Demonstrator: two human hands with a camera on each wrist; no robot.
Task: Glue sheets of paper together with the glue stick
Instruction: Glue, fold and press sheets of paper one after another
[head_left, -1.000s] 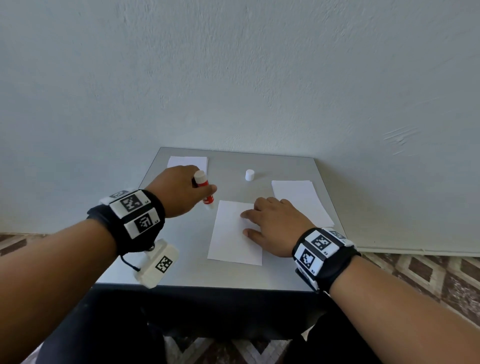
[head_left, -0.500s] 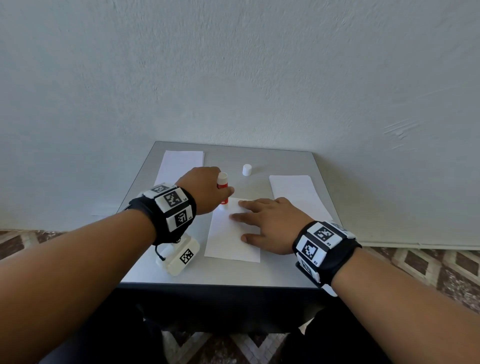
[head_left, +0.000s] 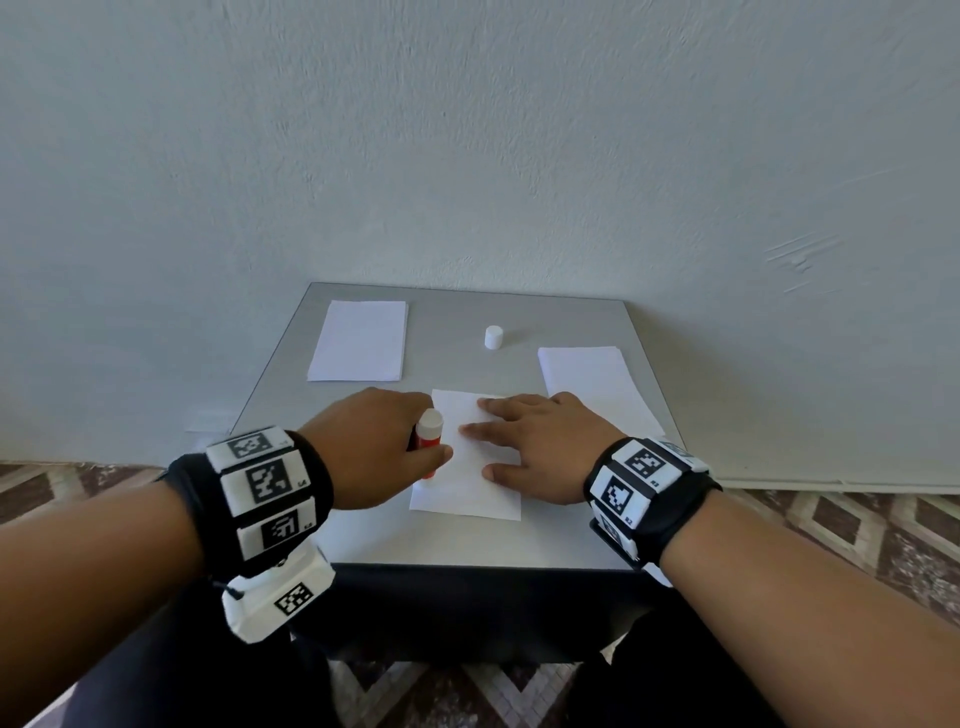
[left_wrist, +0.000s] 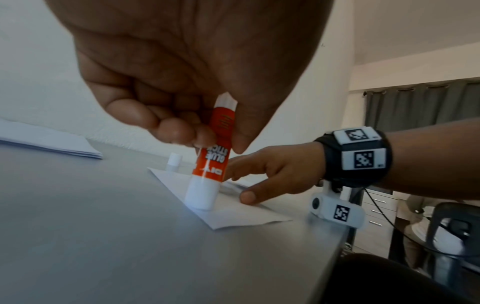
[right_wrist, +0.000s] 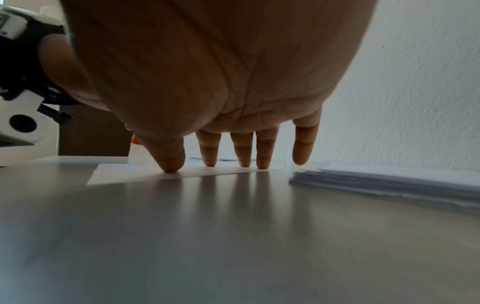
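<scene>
A single white sheet (head_left: 467, 483) lies near the front middle of the grey table (head_left: 441, 545). My left hand (head_left: 379, 447) grips a red and white glue stick (head_left: 428, 436) upside down, its white tip pressed on the sheet's left edge (left_wrist: 200, 197). My right hand (head_left: 540, 441) lies flat with straight fingers (right_wrist: 210, 152) pressing the sheet (right_wrist: 155, 174) down. The glue stick's white cap (head_left: 494, 336) stands upright at the back middle.
A stack of white sheets (head_left: 361, 340) lies at the back left, another stack (head_left: 592, 384) at the right beside my right hand. A pale wall rises right behind the table. Patterned floor shows on both sides.
My left hand has carried the glue stick right and then toward me along the sheet's left edge. The right hand has stayed pressed on the sheet.
</scene>
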